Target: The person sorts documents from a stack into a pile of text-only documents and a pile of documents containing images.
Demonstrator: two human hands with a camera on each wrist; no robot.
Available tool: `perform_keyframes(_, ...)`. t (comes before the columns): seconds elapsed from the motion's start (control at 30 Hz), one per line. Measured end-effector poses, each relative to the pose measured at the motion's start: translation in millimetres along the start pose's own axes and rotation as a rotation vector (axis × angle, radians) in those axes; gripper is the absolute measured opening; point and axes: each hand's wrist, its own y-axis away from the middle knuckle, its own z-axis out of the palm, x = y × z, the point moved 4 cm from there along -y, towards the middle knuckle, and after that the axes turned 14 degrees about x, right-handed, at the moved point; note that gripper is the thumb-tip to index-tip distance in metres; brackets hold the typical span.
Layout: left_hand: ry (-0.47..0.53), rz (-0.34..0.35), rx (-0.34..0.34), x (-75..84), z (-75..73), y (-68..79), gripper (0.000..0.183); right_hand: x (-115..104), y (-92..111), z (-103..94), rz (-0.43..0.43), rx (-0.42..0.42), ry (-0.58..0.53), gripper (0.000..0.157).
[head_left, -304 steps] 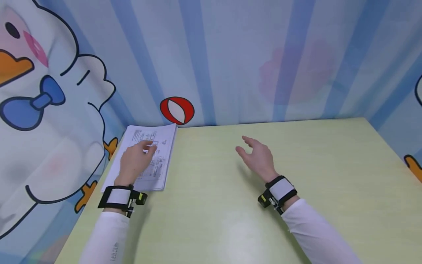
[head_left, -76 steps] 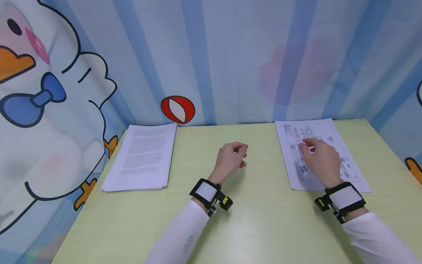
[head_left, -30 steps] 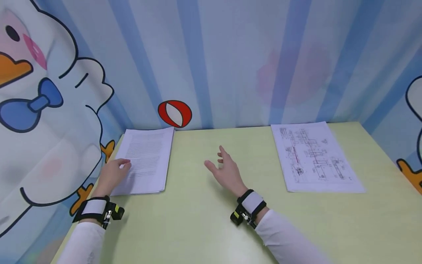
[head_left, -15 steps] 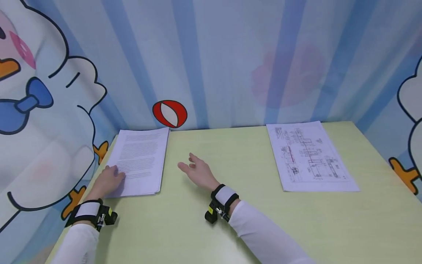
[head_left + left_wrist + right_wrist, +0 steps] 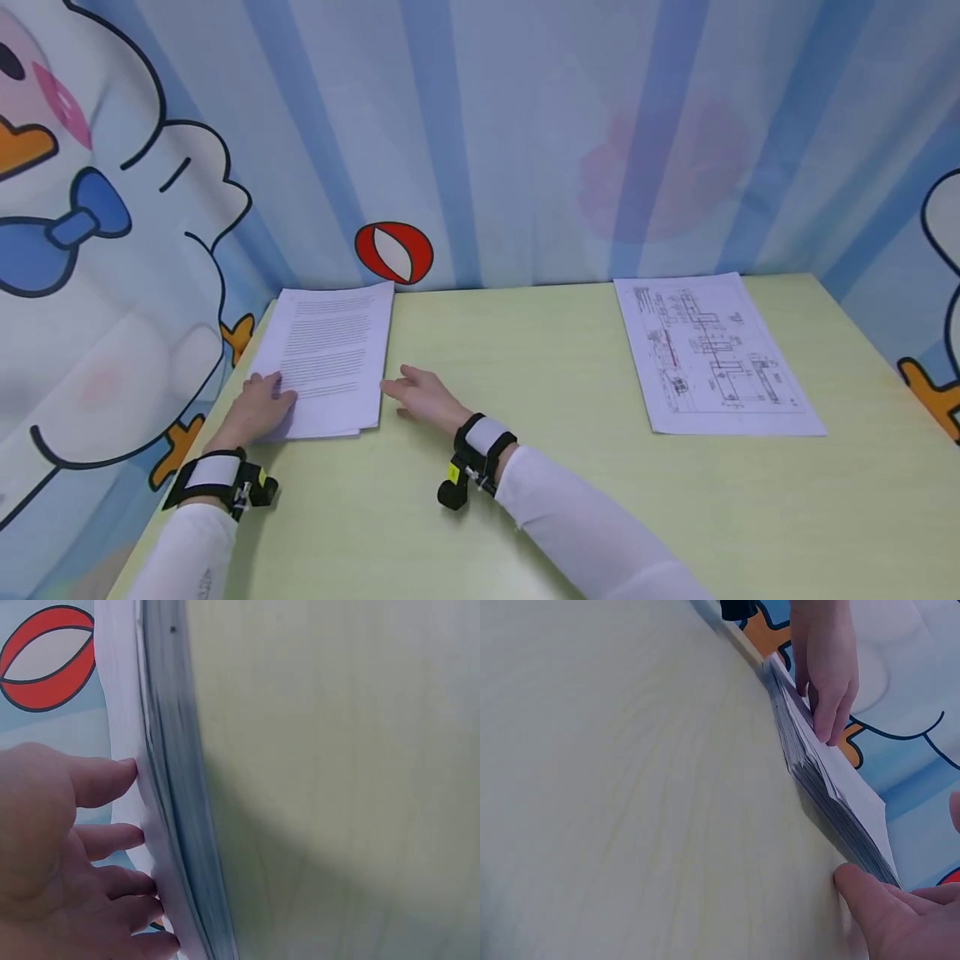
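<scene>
Head view: from above the near side, facing forward and down, widest; spans the table (image 5: 525,350) and striped curtain (image 5: 517,125). Left wrist view: close beside the left hand (image 5: 64,859), facing the paper stack (image 5: 176,750). Right wrist view: low, sidelong across the table past the right hand (image 5: 904,922). All three share paper stack and left hand.

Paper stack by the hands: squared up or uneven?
Uneven: the stack shows a step in its near edge, right of the left hand.
</scene>
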Motion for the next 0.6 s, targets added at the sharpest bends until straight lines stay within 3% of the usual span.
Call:
perform_keyframes(0.1, 0.024, 0.009, -0.01, 2.9, 2.5, -0.2, 0.061, 1.6, -3.3, 7.0, 0.035, -0.013, -0.116, 0.066)
perform_keyframes(0.2, 0.052, 0.009, -0.024, 5.3, 6.0, 2.2, 0.064, 2.8, -5.9, 13.5, 0.022, -0.014, -0.163, 0.056)
perform_keyframes(0.33, 0.07, 0.007, -0.038, 11.0, 9.4, 5.4, 0.065, 4.1, -8.6, 16.8, -0.035, 0.042, -0.126, 0.043)
perform_keyframes(0.6, 0.083, -0.005, -0.024, 22.7, 10.2, 8.2, 0.06, 5.8, -13.5, 11.9, -0.06, 0.22, -0.093, 0.044)
